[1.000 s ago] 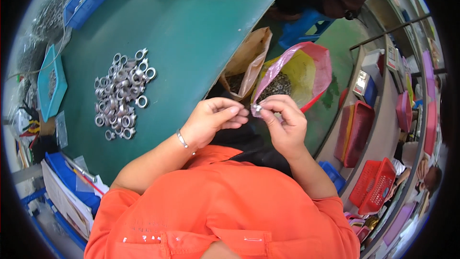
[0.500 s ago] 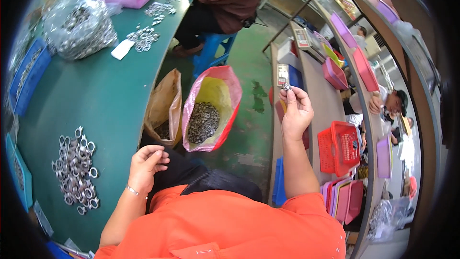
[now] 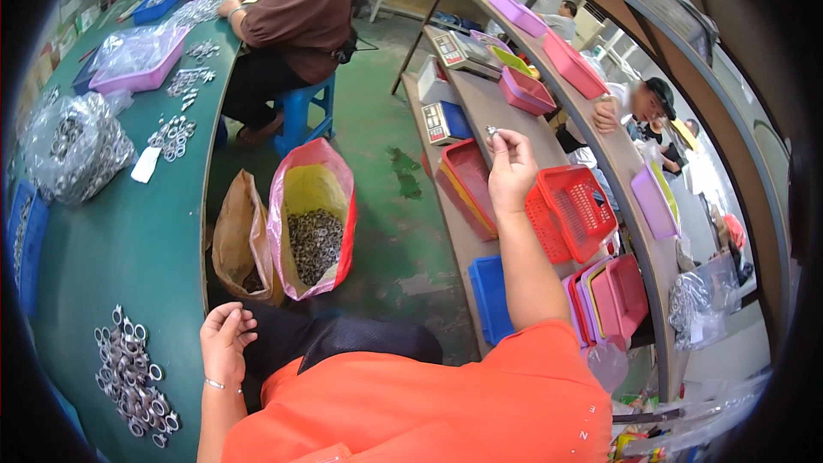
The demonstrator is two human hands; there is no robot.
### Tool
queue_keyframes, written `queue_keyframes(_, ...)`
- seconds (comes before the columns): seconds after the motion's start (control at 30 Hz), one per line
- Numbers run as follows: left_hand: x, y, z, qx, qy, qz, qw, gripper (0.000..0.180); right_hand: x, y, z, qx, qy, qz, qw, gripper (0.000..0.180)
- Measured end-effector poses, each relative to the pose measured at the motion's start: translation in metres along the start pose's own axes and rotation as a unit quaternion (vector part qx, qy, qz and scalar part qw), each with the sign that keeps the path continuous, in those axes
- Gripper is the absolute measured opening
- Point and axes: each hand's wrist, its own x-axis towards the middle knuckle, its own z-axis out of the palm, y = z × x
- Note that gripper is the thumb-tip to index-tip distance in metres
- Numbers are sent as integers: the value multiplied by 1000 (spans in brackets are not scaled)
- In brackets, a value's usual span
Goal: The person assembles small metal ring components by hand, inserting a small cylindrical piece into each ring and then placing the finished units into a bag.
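Observation:
My right hand (image 3: 512, 173) is raised out over the shelf side, thumb and fingers pinching a small shiny metal part (image 3: 491, 130); its exact kind is too small to tell. Close to the table edge, my left hand (image 3: 225, 341) is closed, thumb against curled fingers, and whatever it may hold is hidden. A heap of metal ring-shaped parts (image 3: 137, 377) lies on the green table (image 3: 103, 249) left of that hand. Beyond it, below the table edge, stand a pink-and-red sack (image 3: 343, 206) with many small metal parts inside and a brown paper sack (image 3: 236, 240).
A co-worker (image 3: 296, 17) sits on a blue stool (image 3: 304, 116) at the table's far end. A clear bag of metal parts (image 3: 77, 150) and a purple tray (image 3: 146, 73) stand on the table. Right are shelves with a red basket (image 3: 570, 213), trays and scales (image 3: 447, 123); another person (image 3: 643, 103) is behind.
The view has swung rightward, so table, sacks and co-worker appear farther left. My right hand still pinches the small metal part, held up. My left hand remains closed by the table edge.

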Motion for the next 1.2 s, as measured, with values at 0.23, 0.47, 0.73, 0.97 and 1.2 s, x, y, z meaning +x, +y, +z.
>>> queue_keyframes(0.23, 3, -4, 1, 0, -12, 9, 1000, 9, 98, 78, -140, -256, 208, 19, 944, 15)
queue_keyframes(0.47, 0, -1, -1, 6, 3, 20, 1000, 9, 130, 71, -211, -470, 304, 83, 825, 13)
queue_keyframes(0.73, 0, -4, 0, 35, 12, 24, 999, 9, 158, 81, -247, -544, 285, 137, 778, 18)
queue_keyframes(0.97, -1, 3, 3, 46, 16, -8, 999, 9, 180, 105, -259, -433, 343, 154, 819, 16)
queue_keyframes(1.2, -3, 10, -1, 40, 34, 11, 999, 8, 187, 114, -251, -468, 322, 185, 802, 18)
